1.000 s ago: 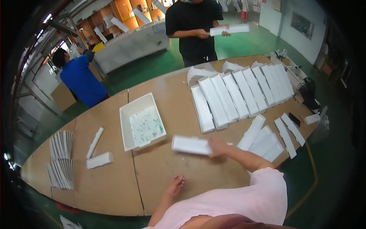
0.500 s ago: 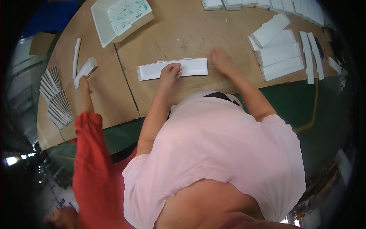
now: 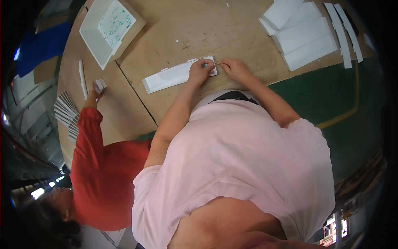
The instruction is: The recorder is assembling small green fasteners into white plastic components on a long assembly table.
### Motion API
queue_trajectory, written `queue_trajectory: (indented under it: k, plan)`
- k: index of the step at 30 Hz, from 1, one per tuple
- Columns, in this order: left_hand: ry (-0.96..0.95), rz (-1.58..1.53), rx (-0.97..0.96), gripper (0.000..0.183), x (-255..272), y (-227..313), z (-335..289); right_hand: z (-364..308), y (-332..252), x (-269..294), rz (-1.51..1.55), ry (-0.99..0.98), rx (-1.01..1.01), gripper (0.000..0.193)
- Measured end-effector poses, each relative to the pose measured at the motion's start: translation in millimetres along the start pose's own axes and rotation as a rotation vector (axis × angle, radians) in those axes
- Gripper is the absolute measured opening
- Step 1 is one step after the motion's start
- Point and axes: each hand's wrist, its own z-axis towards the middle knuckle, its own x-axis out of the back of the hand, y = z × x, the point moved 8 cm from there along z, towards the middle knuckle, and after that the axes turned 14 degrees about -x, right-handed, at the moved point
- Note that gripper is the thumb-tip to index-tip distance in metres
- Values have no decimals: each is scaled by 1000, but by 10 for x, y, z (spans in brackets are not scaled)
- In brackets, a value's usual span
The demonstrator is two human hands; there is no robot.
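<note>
Hands meet at the right end of a long white box (image 3: 174,76) that lies flat on the brown table (image 3: 232,29), close to the table's near edge and tilted a little, with its left end lower in the picture. The left hand (image 3: 200,69) rests on top of the box's right end, its fingers curled down and pressing on the white surface. The right hand (image 3: 233,69) is just beside that end, touching it, with the fingers pinched together at the corner; what exactly they pinch is too small to tell. Small white tabs stick out along the far long edge of the box.

Both forearms come from the person's pink shirt (image 3: 244,166), which fills the lower middle of the view.

At the far right of the table, a pile of flat white pieces (image 3: 304,39) lies well apart from the hands, and two narrow white strips (image 3: 344,33) lie beside it. At the far left, an open white tray (image 3: 97,37) holds a sheet with green specks (image 3: 116,23).

On the left side, another person in a red sleeve (image 3: 89,141) reaches to the table, the hand (image 3: 94,91) holding a small white part (image 3: 100,84). A thin white strip (image 3: 82,79) lies near it, and a fan of grey-white flat pieces (image 3: 68,118) lies at the table's left edge.
</note>
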Motion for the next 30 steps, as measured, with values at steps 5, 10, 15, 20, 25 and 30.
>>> queue_trajectory:
  k: [5, 10, 15, 20, 25, 30]
  plan:
    - [51, -148, 81, 14, -22, -10, 11, 78, 5, 0, -14, -17, -19, 18]
    - [58, -186, 112, 11, -34, 8, 0, 147, -4, -9, -68, -76, 64, 17]
    - [42, -173, 108, 11, -46, -80, 56, 236, -200, -11, -332, -204, 171, 17]
    - [20, -96, 86, 11, -63, -114, 68, 320, -344, -91, -507, -356, 256, 15]
    - [-16, -75, -5, 10, -59, -16, 4, 392, -211, -219, -310, -461, 145, 18]
    - [-22, -131, -87, 11, -56, 134, -38, 458, 0, 65, -232, -534, 40, 23]
